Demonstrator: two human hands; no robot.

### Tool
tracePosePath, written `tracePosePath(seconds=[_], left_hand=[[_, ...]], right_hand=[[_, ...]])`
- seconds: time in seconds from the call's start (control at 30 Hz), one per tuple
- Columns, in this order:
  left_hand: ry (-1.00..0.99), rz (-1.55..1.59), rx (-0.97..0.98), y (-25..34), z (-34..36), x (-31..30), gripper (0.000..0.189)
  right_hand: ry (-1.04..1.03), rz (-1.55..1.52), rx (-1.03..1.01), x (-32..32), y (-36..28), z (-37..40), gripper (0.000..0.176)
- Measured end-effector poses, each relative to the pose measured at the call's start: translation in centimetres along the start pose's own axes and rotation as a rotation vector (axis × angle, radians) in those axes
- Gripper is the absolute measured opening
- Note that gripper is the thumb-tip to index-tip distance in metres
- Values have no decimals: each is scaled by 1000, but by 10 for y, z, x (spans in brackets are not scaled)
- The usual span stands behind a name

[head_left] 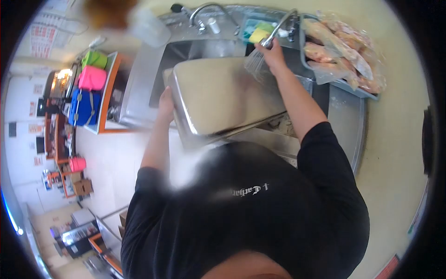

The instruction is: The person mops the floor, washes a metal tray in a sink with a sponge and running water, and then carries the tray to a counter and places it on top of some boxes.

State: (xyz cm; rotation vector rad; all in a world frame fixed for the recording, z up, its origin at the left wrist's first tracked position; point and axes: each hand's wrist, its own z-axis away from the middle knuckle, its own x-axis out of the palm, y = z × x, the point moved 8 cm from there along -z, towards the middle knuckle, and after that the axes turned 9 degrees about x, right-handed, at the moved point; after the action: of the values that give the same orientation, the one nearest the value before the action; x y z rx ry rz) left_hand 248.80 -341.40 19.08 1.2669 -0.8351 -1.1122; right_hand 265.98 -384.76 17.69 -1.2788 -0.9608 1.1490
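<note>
1 large steel pan (218, 95) is held tilted across the front of the sink (139, 88). Its left edge is gripped by the closed left hand (165, 104). The spray nozzle (266, 43) is clasped in the closed right hand (275, 56), and water (254, 61) is directed onto the pan's far right corner. Bagged meat (334, 39) is stacked in a grey tray (357, 89) just right of the sink.

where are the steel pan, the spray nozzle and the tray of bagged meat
steel pan (218, 97): head view, on its broad flat face.
spray nozzle (267, 42): head view, on its spraying end.
tray of bagged meat (354, 88): head view, on its near rim.
</note>
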Motion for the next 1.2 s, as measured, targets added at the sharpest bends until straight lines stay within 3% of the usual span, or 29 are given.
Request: tracePosePath(seconds=[0.03, 0.1, 0.13, 0.23, 0.37, 0.47, 0.53, 0.63, 0.7, 0.73, 0.83, 0.87, 0.9, 0.93, 0.97, 1.03, 1.07, 1.1, 1.2], left_hand=[[-7, -27, -4, -7, -2, -8, 52], [-33, -80, -19, 0, 10, -2, 55], [-21, -127, -6, -4, 11, -7, 57], [13, -226, 1, -17, 11, -22, 61], [13, -205, -18, -54, 4, -36, 61], [1, -195, -15, -64, 3, -39, 62], [-23, -193, -32, -63, 5, -38, 59], [-88, -227, -35, -53, 7, -45, 56], [-177, -343, 62, -30, 7, -44, 60], [-205, -446, 41, 3, 22, -31, 49], [-255, -577, 56, -18, 21, -67, 42], [-282, -381, 130, -54, 7, -92, 39], [-233, -292, 65, -67, 5, -96, 40], [-187, -202, -3, -78, 6, -98, 41], [-143, -111, -76, -86, 4, -96, 41], [-116, -261, -49, -85, -9, -80, 43], [-103, -335, -35, -84, -14, -68, 44], [-158, -229, -40, -72, -14, -44, 45], [-328, 72, -94, -14, -12, 43, 50]], right_hand=[[-39, -89, -30, 3, -3, -3, 69], [12, 151, -44, -7, 17, -11, 67], [4, 242, 41, -15, 16, -1, 62], [101, 215, 75, -23, 36, -3, 58], [-20, 43, 48, -19, 54, -8, 55], [44, 106, 289, -21, 110, -15, 65], [63, 385, 112, -3, 82, 6, 70], [-82, 1080, -194, 34, 53, 45, 78], [-178, 936, -123, 18, 56, 45, 81], [-228, 864, -86, 6, 62, 44, 82], [-141, 284, 566, -62, 187, 28, 80], [-211, 205, 750, -73, 207, 53, 83], [-273, 143, 937, -85, 224, 80, 86], [-490, 151, 1062, -84, 233, 106, 91], [-438, 33, 1074, -85, 243, 120, 87], [-327, -197, 1087, -75, 265, 147, 81], [-272, -165, 1053, -83, 239, 158, 75], [-217, -133, 1023, -94, 184, 172, 69], [-122, -314, 934, -133, 177, 197, 51]])
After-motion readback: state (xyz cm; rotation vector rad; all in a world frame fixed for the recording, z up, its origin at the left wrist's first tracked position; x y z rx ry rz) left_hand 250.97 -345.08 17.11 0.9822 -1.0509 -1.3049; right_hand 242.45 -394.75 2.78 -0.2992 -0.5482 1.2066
